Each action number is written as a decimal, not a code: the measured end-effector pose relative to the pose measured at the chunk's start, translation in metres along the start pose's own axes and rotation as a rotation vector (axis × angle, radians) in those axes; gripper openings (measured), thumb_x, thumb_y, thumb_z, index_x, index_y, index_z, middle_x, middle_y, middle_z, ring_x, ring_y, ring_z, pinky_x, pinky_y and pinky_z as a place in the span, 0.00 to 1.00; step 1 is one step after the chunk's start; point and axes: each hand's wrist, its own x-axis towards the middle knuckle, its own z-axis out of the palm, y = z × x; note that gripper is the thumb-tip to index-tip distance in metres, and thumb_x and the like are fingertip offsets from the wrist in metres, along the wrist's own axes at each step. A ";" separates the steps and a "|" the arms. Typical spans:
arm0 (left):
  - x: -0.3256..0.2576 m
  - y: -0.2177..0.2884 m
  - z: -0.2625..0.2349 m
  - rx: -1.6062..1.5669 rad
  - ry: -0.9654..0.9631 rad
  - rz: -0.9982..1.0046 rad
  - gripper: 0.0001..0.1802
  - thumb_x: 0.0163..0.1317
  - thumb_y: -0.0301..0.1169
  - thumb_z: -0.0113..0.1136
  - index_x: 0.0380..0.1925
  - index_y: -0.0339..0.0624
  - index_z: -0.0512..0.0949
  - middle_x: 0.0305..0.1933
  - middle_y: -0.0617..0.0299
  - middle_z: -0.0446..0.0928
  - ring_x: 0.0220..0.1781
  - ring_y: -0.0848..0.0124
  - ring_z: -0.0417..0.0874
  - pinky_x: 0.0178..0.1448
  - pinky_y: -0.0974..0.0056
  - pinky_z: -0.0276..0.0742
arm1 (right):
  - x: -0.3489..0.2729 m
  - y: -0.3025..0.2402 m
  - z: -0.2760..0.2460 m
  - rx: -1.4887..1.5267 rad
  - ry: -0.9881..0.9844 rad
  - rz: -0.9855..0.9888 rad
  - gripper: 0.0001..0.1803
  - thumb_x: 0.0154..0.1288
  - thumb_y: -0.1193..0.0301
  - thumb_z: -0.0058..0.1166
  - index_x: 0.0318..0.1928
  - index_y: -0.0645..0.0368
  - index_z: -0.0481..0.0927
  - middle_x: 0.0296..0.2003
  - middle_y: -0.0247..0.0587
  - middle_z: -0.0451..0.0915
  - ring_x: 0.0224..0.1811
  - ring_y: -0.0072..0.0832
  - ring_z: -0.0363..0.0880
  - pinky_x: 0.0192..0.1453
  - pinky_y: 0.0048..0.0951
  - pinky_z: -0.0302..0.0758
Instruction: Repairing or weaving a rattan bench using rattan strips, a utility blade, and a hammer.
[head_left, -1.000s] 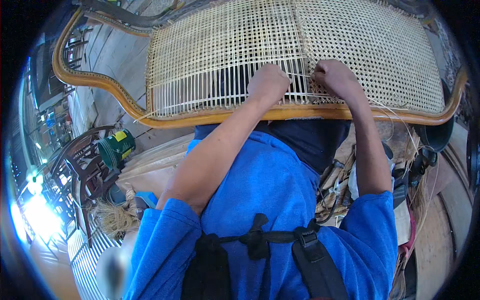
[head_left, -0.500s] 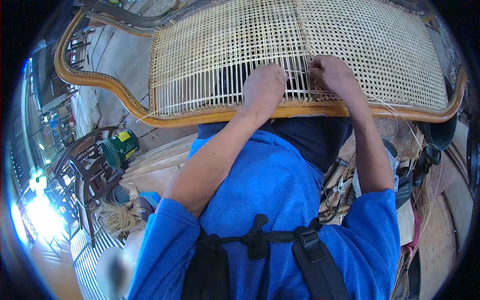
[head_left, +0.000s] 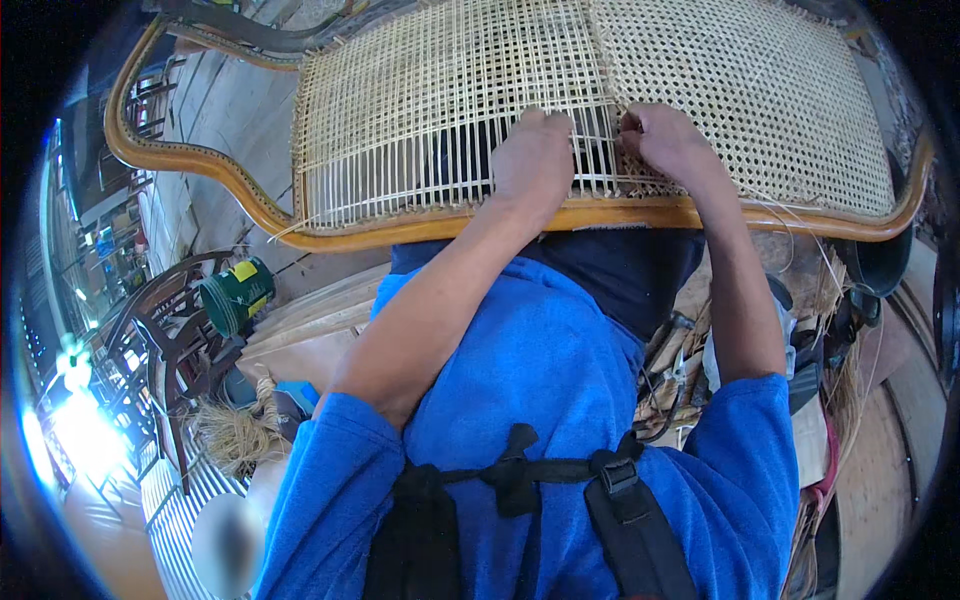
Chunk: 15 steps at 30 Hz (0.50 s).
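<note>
Across my lap lies a curved wooden frame [head_left: 400, 225] strung with pale woven cane [head_left: 720, 90]. Its right part has a finished-looking mesh with small holes, while the lower left part shows mostly upright cane strands [head_left: 400, 175] with open gaps. My left hand [head_left: 530, 158] rests over these strands near the front rail, its fingers closed in a pinch on a thin cane strand; the fingertips are partly hidden. Just right of it, my right hand [head_left: 668, 145] pinches a cane strand beside the seam between the two parts. Thin strands cross the gap between both hands.
A loose cane end [head_left: 790, 215] trails over the front rail at right. To the left are a green tin [head_left: 237, 297], a dark wooden chair [head_left: 165, 325] and a bundle of fibre [head_left: 240, 435]. Several tools [head_left: 675, 360] lie beside my right side.
My right hand has shifted slightly, its fingertips now a little higher along the seam. The left hand has moved up a touch over the strands. The frame has barely moved.
</note>
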 end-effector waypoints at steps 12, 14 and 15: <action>0.028 -0.092 -0.041 0.413 -0.233 0.183 0.10 0.53 0.33 0.52 0.24 0.39 0.77 0.30 0.50 0.76 0.37 0.53 0.77 0.43 0.52 0.73 | -0.010 -0.007 -0.036 -0.103 -0.056 0.064 0.12 0.59 0.66 0.50 0.35 0.63 0.78 0.33 0.51 0.79 0.36 0.43 0.78 0.42 0.40 0.72; 0.016 -0.116 -0.110 0.556 -0.453 -0.147 0.08 0.54 0.31 0.52 0.26 0.38 0.76 0.30 0.52 0.73 0.35 0.55 0.76 0.42 0.55 0.72 | -0.011 0.004 -0.053 -0.225 -0.158 0.234 0.12 0.61 0.65 0.47 0.36 0.61 0.78 0.35 0.50 0.79 0.37 0.42 0.78 0.42 0.40 0.72; 0.003 -0.109 -0.136 0.430 -0.341 -0.037 0.08 0.55 0.32 0.52 0.29 0.39 0.77 0.32 0.51 0.75 0.36 0.56 0.77 0.41 0.56 0.74 | -0.003 -0.013 -0.053 -0.362 -0.017 0.222 0.12 0.62 0.67 0.45 0.40 0.57 0.78 0.38 0.50 0.79 0.41 0.41 0.78 0.46 0.39 0.73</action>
